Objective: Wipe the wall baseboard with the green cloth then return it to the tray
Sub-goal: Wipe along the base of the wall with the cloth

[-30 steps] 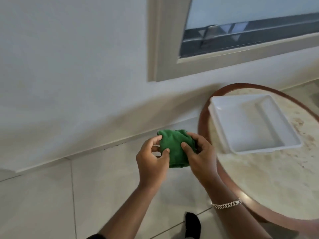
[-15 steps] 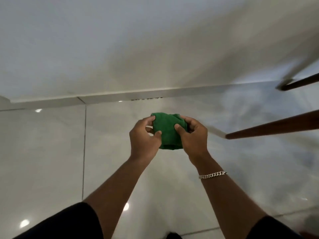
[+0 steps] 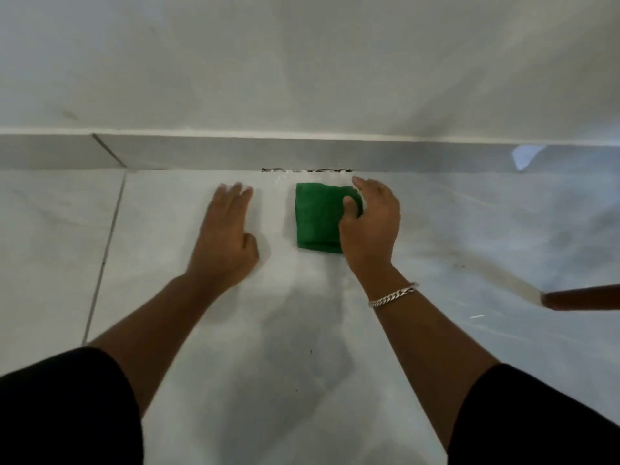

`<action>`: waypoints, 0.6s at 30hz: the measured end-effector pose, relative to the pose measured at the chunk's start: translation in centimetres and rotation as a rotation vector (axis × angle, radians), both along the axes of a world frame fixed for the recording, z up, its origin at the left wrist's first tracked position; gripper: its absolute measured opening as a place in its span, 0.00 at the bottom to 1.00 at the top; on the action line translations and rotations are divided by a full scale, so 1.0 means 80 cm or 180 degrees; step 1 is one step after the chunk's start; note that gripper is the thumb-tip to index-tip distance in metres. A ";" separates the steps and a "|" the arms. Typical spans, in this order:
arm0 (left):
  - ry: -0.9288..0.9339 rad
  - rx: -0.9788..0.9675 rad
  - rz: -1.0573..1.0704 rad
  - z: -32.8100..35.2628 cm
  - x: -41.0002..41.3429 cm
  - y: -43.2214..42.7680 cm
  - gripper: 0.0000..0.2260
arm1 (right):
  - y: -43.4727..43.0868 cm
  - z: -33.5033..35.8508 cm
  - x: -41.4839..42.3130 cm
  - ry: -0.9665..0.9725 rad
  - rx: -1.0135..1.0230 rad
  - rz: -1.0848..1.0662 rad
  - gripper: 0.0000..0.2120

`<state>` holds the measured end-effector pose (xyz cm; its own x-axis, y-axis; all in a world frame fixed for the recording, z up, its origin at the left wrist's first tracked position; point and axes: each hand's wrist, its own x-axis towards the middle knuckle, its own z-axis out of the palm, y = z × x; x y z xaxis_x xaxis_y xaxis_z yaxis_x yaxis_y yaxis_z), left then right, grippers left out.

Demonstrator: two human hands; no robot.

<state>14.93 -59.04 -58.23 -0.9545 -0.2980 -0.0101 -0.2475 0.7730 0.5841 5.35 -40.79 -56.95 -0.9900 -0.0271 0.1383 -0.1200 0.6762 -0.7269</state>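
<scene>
Green cloth (image 3: 317,218) folded into a thick, roughly rectangular pad, deep green with a nubby, towel-like surface — longer toward the viewer than across, lower edge slightly rounded where the fold sits. Lies flat on the pale glossy floor tile (image 3: 235,364), just short of the grey baseboard (image 3: 201,152), not touching it. Directly beyond the cloth, along the seam where floor meets baseboard, a short dark broken streak of grime (image 3: 307,170).

Right hand (image 3: 369,226) laid over the cloth's right side, thumb pressed onto the green surface, fingers curled around the far right corner — gripping the cloth against the floor. Silver chain bracelet (image 3: 392,295) on that wrist. Left hand (image 3: 226,236) spread, fingers extended and together, blurred at the tips, palm down just left of the cloth and apart from it, holding nothing; whether touching the tile or hovering over it, cannot tell.

Black sleeves (image 3: 67,407) at the bottom corners. White wall (image 3: 302,62) above the baseboard. Dark grout line (image 3: 104,256) running down the left. At the right edge, a brown rod-like piece (image 3: 583,297), blurred, too unclear to name further.
</scene>
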 end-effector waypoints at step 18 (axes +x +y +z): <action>-0.0710 -0.1464 -0.0468 -0.036 0.001 -0.063 0.37 | -0.020 -0.046 -0.015 0.0418 0.1975 0.0299 0.25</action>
